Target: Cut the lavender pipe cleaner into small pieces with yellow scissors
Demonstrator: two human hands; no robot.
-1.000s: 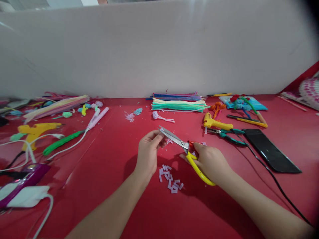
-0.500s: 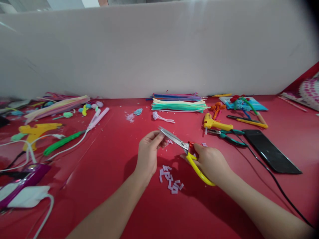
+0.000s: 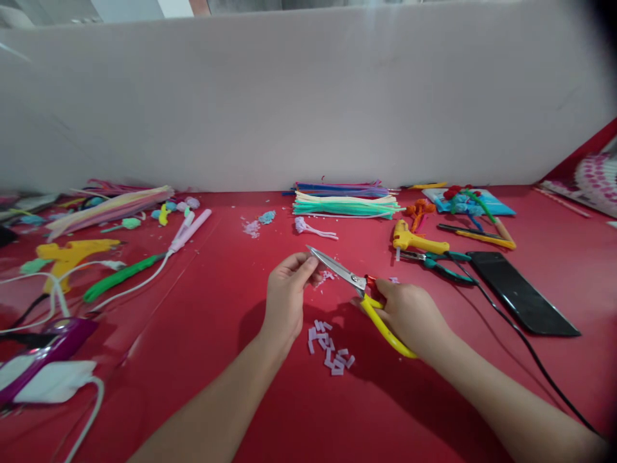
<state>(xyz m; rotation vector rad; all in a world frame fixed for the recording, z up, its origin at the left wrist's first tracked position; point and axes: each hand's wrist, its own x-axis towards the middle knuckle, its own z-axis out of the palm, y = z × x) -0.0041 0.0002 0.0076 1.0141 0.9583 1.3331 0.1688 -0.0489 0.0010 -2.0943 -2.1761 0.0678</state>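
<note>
My right hand point(image 3: 409, 316) is closed round the yellow handle of a pair of scissors point(image 3: 340, 268), whose blades point up and left. The blade tips reach the fingertips of my left hand point(image 3: 288, 299). Those fingers are pinched together, and whatever they hold is too small to make out. Below, on the red table, lies a loose heap of short lilac pieces point(image 3: 332, 350). Tiny lilac trimmings point(image 3: 328, 276) lie just under the blades. Beyond my hands rests a lilac pipe-cleaner flower point(image 3: 301, 225) with its stems toward the right.
Bundled pipe cleaners point(image 3: 347, 204) lie at the back against the pale partition point(image 3: 308, 96). On the right are a yellow glue gun point(image 3: 419, 241), pliers point(image 3: 446, 267) and a black phone point(image 3: 523, 292) beside a cable. Another glue gun point(image 3: 67, 257) and a purple power strip point(image 3: 62, 344) sit left.
Both hands stay almost where they were. The scissor blades have barely shifted at my left fingertips, and the view has turned slightly.
</note>
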